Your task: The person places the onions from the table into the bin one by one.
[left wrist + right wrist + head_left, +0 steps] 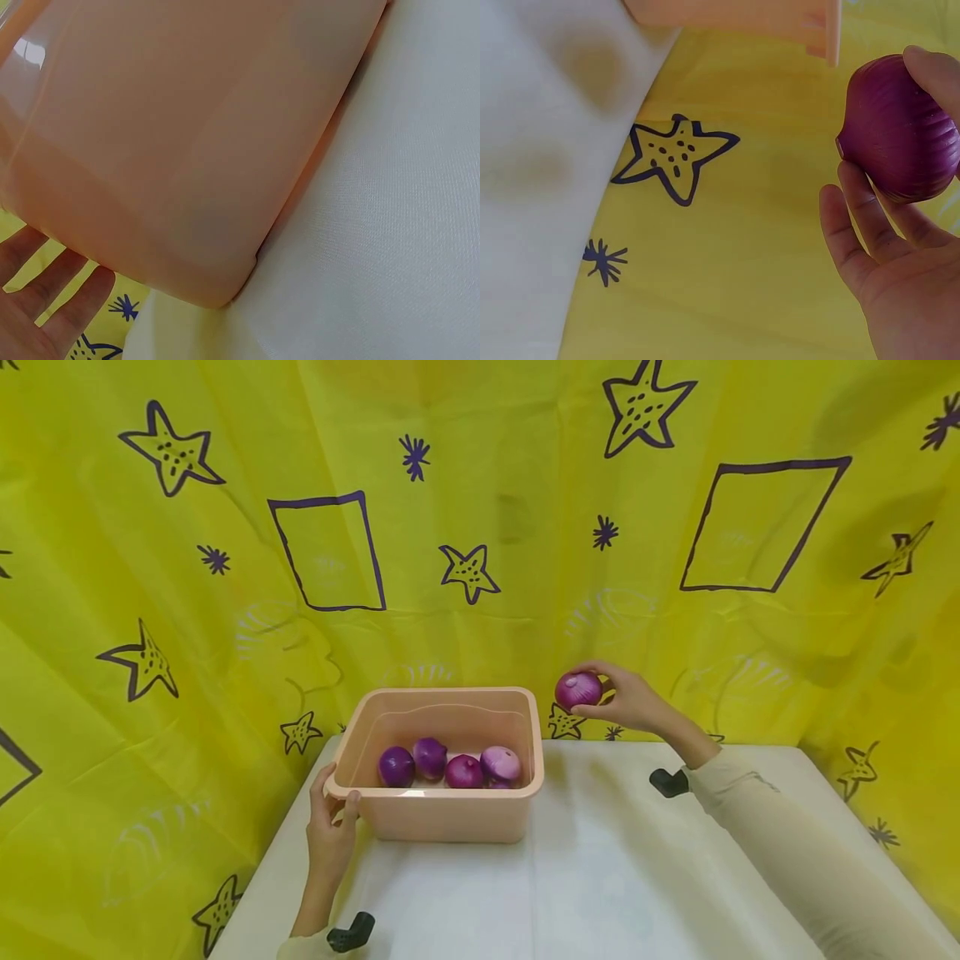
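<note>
A red onion (578,691) is held in the air by my right hand (626,697), to the right of a peach plastic bin (450,818) and above its rim level. In the right wrist view, the thumb and fingers (855,202) grip the purple onion (896,131) from both sides. My left hand (332,835) holds the bin's rim at its front left corner, thumb on the front side. The left wrist view shows the bin's wall (165,150) close up and the left hand's fingers (82,300) against it. Several more onions (464,772) lie on the bin's floor.
The bin stands on a table with a white cloth (600,877). Close behind the table hangs a yellow curtain (525,635) printed with stars and frames, which also runs along both sides. A dark device is strapped at each wrist.
</note>
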A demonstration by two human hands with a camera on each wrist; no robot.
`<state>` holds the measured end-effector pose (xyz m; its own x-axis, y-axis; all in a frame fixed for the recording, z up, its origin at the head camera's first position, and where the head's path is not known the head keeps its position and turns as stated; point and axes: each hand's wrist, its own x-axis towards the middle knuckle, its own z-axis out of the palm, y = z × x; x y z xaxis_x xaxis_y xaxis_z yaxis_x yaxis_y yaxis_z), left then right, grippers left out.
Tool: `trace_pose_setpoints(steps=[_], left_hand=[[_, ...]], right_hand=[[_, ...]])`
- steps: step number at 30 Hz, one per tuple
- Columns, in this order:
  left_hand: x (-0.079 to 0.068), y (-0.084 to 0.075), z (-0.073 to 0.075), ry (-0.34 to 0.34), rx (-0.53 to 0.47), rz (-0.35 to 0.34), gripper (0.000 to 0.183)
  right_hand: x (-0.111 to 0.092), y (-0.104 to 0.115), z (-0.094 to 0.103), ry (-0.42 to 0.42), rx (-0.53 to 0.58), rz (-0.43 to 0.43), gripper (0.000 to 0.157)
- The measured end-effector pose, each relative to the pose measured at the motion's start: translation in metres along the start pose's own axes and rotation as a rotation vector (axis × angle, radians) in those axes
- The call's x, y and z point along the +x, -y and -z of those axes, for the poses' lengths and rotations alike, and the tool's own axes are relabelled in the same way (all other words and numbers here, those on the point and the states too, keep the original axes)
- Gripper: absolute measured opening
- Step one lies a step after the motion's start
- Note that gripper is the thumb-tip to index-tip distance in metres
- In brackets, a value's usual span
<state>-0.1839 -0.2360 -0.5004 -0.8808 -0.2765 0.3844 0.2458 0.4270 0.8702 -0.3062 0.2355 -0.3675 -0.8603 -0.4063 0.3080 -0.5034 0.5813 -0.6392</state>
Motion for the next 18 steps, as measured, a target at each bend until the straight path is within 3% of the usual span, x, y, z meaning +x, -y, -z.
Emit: trace_pose_setpoints(steps=[9,18], left_hand=[[-0.001,-0.002,0.001,0.002,0.014,0.013,0.059],[-0.001,-0.004,0.001,0.017,-0.015,0.009,0.062]], right_hand=[[0.019,0.022,-0.008,0.046,-0.02,0.029,0.059],[0.05,0.053,-0.034,0.11,-0.023,0.111,0.061]])
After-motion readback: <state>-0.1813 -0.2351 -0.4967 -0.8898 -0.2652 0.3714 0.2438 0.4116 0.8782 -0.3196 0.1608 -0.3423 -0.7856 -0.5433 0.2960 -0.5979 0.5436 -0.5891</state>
